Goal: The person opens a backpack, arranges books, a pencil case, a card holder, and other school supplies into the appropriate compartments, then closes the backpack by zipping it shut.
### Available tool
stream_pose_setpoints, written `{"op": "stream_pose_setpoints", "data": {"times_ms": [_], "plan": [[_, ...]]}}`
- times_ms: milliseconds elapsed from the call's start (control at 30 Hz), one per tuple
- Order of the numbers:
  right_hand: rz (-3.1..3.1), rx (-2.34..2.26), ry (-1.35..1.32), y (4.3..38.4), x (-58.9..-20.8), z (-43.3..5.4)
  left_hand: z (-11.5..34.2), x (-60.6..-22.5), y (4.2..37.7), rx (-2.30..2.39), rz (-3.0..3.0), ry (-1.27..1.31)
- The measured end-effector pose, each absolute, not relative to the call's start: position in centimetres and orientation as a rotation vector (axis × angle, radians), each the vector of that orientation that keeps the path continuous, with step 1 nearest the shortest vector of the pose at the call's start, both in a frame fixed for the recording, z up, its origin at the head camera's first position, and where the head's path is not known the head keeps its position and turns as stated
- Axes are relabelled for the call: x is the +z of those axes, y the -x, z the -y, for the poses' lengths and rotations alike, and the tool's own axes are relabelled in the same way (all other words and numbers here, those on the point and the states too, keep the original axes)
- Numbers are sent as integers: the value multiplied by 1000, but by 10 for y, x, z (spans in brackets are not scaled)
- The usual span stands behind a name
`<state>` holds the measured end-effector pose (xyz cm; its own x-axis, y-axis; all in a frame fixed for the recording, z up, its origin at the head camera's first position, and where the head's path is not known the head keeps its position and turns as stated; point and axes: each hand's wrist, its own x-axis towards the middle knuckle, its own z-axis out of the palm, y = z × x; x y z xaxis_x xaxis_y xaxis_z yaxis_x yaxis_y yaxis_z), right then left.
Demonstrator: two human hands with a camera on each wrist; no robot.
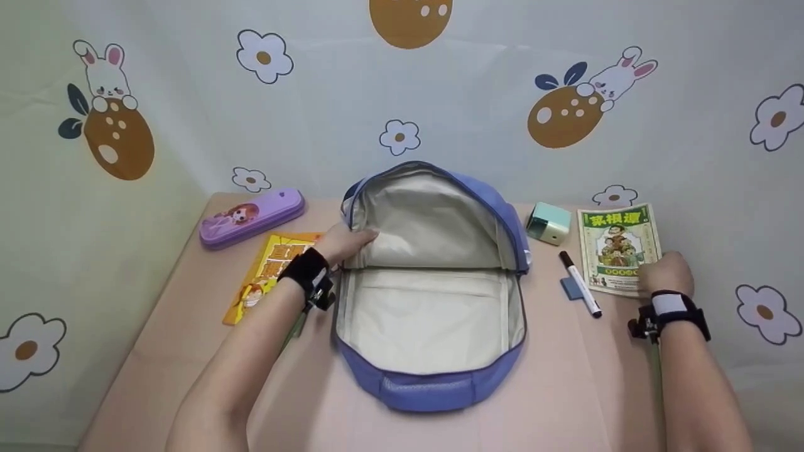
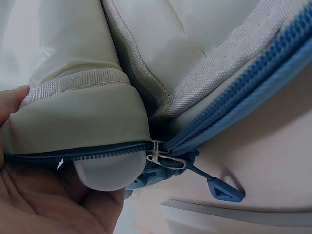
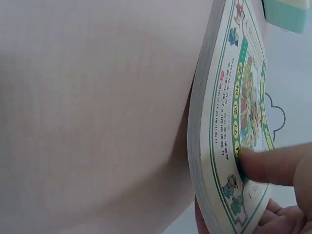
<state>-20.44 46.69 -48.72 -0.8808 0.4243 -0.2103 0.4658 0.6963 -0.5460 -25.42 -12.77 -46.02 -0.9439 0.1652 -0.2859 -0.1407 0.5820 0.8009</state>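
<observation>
A blue backpack lies unzipped, its pale lining showing and its front flap raised at the back. My left hand holds the flap's left edge, thumb on the lining side and fingers behind. In the left wrist view the zipper pull hangs beside that hand, near a whitish rounded piece under the zipper edge. At the right, my right hand grips the near right corner of a green-and-cream book. Its thumb presses the cover, with fingers underneath; that corner is lifted.
Left of the backpack are a purple pencil case and a yellow-orange booklet, partly behind my left forearm. Between backpack and book stand a mint-green box-shaped object and a capped marker over a small blue-grey piece. A patterned curtain backs the table.
</observation>
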Motion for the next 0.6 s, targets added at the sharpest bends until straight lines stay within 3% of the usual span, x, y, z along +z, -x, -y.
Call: {"op": "stream_pose_setpoints", "data": {"times_ms": [600], "plan": [[-2994,-1242,-861,197,-444,-453,128,-460,255,1309,-2467,-27]]}}
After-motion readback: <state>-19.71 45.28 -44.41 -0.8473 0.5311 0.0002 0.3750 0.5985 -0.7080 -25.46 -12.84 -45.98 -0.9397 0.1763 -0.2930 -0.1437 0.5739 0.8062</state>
